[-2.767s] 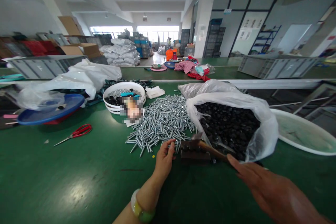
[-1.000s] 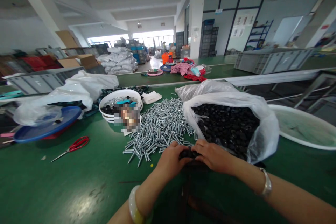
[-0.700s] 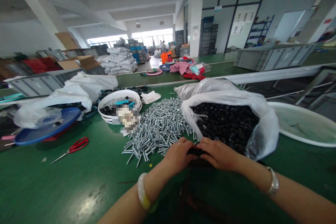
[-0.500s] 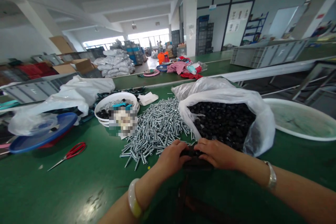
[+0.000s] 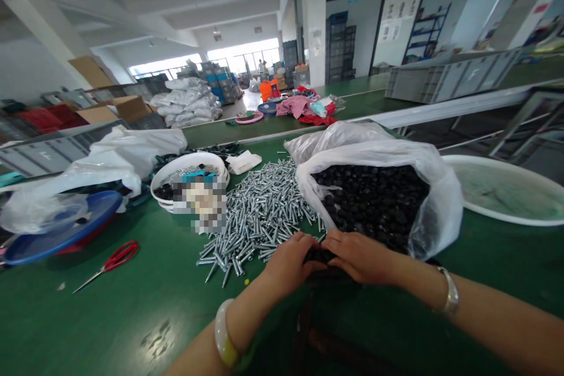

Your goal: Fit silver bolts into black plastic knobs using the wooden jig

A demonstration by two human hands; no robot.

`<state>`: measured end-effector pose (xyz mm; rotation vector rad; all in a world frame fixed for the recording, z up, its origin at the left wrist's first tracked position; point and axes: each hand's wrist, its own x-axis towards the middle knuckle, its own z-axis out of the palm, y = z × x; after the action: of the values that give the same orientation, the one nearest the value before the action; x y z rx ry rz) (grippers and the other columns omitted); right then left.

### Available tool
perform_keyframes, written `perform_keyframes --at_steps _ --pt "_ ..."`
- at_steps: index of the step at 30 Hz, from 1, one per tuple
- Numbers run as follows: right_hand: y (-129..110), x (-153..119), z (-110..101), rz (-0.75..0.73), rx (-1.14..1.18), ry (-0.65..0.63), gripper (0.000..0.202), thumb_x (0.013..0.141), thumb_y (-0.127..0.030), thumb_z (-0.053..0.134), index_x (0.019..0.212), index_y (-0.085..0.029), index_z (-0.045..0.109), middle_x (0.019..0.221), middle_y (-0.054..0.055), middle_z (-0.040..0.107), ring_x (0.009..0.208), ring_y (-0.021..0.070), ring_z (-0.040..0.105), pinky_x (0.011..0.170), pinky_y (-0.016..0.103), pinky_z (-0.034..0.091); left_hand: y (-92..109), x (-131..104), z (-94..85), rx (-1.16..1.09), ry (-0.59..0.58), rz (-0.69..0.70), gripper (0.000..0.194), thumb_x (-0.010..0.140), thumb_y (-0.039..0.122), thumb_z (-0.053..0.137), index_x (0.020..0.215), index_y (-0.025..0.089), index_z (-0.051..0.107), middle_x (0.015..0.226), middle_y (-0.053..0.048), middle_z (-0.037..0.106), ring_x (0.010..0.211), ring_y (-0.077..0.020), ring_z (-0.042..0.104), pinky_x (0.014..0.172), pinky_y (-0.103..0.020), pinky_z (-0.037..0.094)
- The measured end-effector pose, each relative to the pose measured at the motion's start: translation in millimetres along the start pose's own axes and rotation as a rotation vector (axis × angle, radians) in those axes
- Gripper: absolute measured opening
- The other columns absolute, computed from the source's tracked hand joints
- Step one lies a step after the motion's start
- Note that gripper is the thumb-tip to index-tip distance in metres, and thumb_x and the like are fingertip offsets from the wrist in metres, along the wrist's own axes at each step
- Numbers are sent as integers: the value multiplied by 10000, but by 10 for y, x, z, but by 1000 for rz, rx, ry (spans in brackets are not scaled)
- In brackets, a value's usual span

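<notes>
My left hand [image 5: 287, 261] and my right hand [image 5: 359, 257] meet at the near side of the table, fingers curled round small black parts [image 5: 318, 255]. Their exact shape is mostly hidden by my fingers. Underneath sits a dark block or fixture that I cannot make out well. Just beyond my right hand, a white plastic bag [image 5: 443, 211] lies with its mouth wide, full of rounded, glossy black pieces [image 5: 374, 197]. A loose heap of silvery bolts [image 5: 264, 205] spreads beyond my left hand.
Red-handled scissors [image 5: 121, 254] lie at left on the green table [image 5: 110, 329]. Behind them are a blue tray [image 5: 39, 241] and a white bowl [image 5: 220, 164] of small parts, partly pixelated. A large white tray [image 5: 520, 200] stands right. Grey crates [image 5: 453, 82] line the back.
My right hand has shifted slightly left, closing up to my left hand over the black parts. The whole view has moved a little, so the table things sit slightly further left.
</notes>
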<state>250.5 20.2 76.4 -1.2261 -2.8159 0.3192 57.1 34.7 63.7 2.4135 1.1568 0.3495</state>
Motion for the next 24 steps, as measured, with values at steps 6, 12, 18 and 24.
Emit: perform_keyframes --at_steps 6,12,18,24 --pt "-73 21 -312 -27 63 200 238 865 -199 418 1059 -132 538 993 124 558 890 208 555 768 343 455 97 -8 -61 -13 106 7 228 811 294 554 1005 176 538 962 -53 561 872 -187 544 764 -299 432" --pt "-6 -63 -581 -42 299 261 221 851 -286 476 1016 -166 562 941 75 585 881 184 547 779 303 427 140 -28 -501 -351 279 -15 207 776 319 590 939 193 571 868 -21 582 817 -158 537 734 -273 438" --pt "-388 -154 -302 142 711 216 213 855 -302 460 997 -171 549 843 27 612 698 127 560 628 231 438 30 -544 -74 -1520 211 -570 248 758 326 610 932 161 542 729 7 571 539 -63 539 466 -153 419" --pt "-1304 353 -24 -123 580 130 285 753 -250 595 1005 -118 595 956 105 601 871 203 556 757 321 452 92 -1117 282 -2026 355 -838 124 804 229 498 748 149 574 640 -1 584 536 -85 574 481 -178 480"
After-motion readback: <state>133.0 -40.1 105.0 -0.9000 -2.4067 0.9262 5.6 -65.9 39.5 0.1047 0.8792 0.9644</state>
